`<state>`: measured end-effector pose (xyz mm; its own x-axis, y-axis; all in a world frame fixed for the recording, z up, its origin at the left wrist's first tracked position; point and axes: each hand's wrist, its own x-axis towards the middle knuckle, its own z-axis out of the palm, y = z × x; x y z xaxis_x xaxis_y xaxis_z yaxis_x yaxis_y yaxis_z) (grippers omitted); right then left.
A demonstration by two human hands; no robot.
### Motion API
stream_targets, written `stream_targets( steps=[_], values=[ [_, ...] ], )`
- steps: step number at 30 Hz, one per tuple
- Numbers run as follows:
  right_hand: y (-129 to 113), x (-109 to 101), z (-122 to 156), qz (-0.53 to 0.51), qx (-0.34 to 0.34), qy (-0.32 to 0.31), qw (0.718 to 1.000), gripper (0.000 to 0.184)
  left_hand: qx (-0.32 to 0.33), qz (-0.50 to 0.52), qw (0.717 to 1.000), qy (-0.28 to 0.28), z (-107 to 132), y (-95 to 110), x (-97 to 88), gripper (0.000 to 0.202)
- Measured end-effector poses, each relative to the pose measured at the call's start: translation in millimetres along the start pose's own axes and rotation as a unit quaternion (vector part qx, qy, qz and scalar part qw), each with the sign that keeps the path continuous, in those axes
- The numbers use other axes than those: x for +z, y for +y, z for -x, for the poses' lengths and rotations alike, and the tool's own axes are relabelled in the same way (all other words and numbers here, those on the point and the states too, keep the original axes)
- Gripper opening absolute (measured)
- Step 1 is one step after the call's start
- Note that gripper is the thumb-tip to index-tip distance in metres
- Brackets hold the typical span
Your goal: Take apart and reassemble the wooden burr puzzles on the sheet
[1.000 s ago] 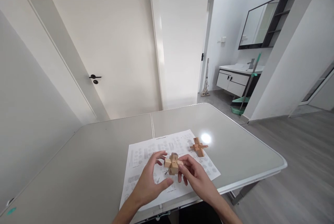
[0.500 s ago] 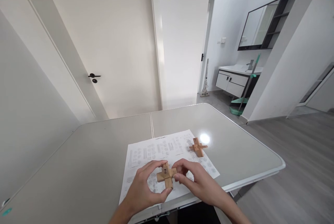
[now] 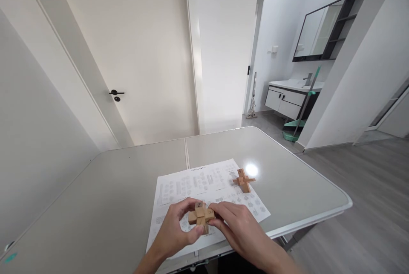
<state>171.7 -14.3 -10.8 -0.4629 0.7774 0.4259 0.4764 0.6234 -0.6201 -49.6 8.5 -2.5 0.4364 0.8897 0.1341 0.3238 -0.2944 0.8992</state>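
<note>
A light wooden cross-shaped burr puzzle (image 3: 200,215) is held just above a printed instruction sheet (image 3: 204,180) near the table's front edge. My left hand (image 3: 174,233) pinches its left side with thumb and fingers closed on it. My right hand (image 3: 238,229) grips its right side, fingers curled round the wood. A black mark shows on the puzzle's top piece. A second, darker wooden cross puzzle (image 3: 243,180) lies on the sheet's far right corner, apart from both hands.
The grey folding table (image 3: 111,188) has a seam down its middle and a rounded right edge. Behind it stand a white door with a black handle (image 3: 116,93) and, at the right, a washbasin cabinet (image 3: 289,97), a mop and a green dustpan.
The puzzle has come lower and nearer to me and has been turned over in my fingers. Both hands have closed more tightly on it. The second puzzle has not moved.
</note>
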Motion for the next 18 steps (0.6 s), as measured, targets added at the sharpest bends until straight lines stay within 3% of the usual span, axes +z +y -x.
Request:
stream_targets(
  steps=[8,12,18],
  values=[
    [-6.4,0.2,1.7,-0.049,0.023,0.018,0.998,0.012,-0.012,0.037,0.999,-0.020,-1.6,2.4,-0.3,0.029],
    [-7.1,1.9,2.9,-0.092,0.066,0.017,0.993,0.011,0.013,-0.037,0.999,0.016,0.5,3.4,1.7,0.033],
    [-11.7,-2.0,-0.9,-0.181,0.135,-0.013,0.974,0.035,0.084,-0.151,0.983,0.059,1.7,7.4,-0.7,0.056]
  ],
)
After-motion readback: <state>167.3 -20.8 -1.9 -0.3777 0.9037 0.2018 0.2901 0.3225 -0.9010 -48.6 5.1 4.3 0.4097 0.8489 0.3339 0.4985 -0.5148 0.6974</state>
